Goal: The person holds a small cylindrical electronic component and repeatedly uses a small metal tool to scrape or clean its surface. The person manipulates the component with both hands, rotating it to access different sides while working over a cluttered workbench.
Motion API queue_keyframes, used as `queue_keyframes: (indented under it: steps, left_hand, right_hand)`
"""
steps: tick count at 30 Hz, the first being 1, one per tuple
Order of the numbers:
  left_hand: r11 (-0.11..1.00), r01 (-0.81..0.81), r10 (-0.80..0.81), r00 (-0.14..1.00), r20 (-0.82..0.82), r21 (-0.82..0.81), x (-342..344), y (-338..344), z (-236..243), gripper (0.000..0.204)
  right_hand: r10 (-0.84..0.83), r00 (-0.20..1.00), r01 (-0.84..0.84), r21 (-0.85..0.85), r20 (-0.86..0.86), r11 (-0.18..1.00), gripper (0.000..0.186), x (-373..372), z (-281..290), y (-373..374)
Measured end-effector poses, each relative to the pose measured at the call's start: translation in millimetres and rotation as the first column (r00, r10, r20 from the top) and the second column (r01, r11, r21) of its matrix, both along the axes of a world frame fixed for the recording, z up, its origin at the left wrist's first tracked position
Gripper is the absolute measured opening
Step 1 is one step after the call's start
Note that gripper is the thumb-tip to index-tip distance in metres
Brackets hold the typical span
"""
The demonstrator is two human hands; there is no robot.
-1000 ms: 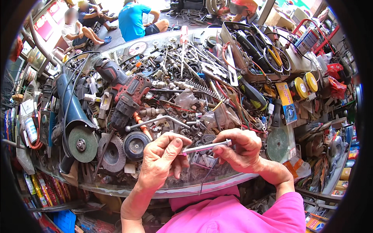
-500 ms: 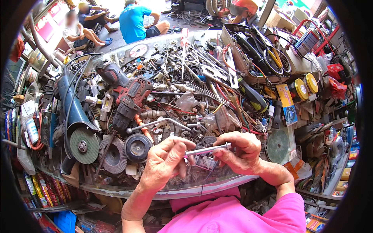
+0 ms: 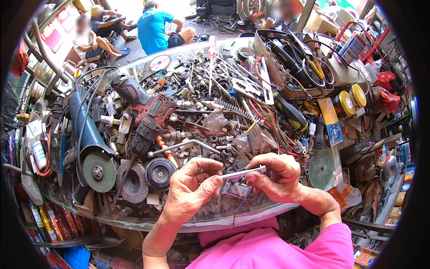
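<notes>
A long silver bolt (image 3: 241,173) lies level between my two hands, above the near edge of the cluttered bench. My left hand (image 3: 190,186) pinches its left end between thumb and fingers, hiding that tip. At the other end, the flanged head shows beside the fingertips of my right hand (image 3: 278,176), whose thumb and forefinger close around it. Just beneath the bolt, a small metal bracket-like piece (image 3: 236,189) rests among loose parts. A bent metal rod (image 3: 190,142) sits beyond my left hand.
A red-and-black cordless drill (image 3: 151,117), an angle grinder (image 3: 92,148) and a flap disc (image 3: 132,180) lie to the left. Right of the heap stand a metal tool box (image 3: 273,89) and yellow-lidded tins (image 3: 346,103). People sit beyond the bench, one in a blue shirt (image 3: 154,26).
My left thumb has slid along onto the bolt and its fingers have shifted. The bolt stays in nearly the same place. A person at the back right has raised their head.
</notes>
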State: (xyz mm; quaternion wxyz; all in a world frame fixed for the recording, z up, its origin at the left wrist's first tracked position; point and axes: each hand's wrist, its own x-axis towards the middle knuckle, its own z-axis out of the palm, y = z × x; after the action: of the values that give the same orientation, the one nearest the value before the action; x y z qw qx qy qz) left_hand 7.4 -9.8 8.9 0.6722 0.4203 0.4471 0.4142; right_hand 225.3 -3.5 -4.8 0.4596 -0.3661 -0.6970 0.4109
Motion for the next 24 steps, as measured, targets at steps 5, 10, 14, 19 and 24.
queue_keyframes:
  steps: [5, 10, 14, 19, 24]
  left_hand:
    - [0.988, -0.014, 0.025, 0.997, 0.076, -0.151, -5.7, 3.3, -1.3, 0.022]
    - [0.989, -0.040, 0.062, 0.987, 0.148, -0.145, -6.6, 5.0, -4.7, 0.026]
    - [0.978, 0.070, -0.023, 0.972, 0.235, -0.195, -8.6, 5.3, -6.5, 0.032]
    - [0.950, 0.187, -0.132, 0.966, 0.222, -0.250, -7.4, 4.0, -1.3, 0.033]
    - [0.970, 0.092, -0.034, 0.969, 0.246, -0.227, -7.6, 3.5, 1.8, 0.023]
  right_hand:
    - [-0.079, 0.996, 0.080, 0.015, -0.033, 0.997, 0.020, -3.0, -7.3, -2.0]
    - [-0.137, 0.990, 0.136, -0.033, -0.041, 0.990, 0.019, -3.4, -0.6, -5.2]
    - [-0.173, 0.976, 0.091, 0.478, 0.130, 0.874, 0.025, 0.5, -0.2, 5.0]
    - [-0.109, 0.951, -0.155, 0.752, 0.288, 0.641, 0.030, -8.3, -8.4, 6.2]
    - [-0.141, 0.927, -0.204, 0.783, 0.348, 0.588, 0.037, -19.8, -15.3, 2.8]
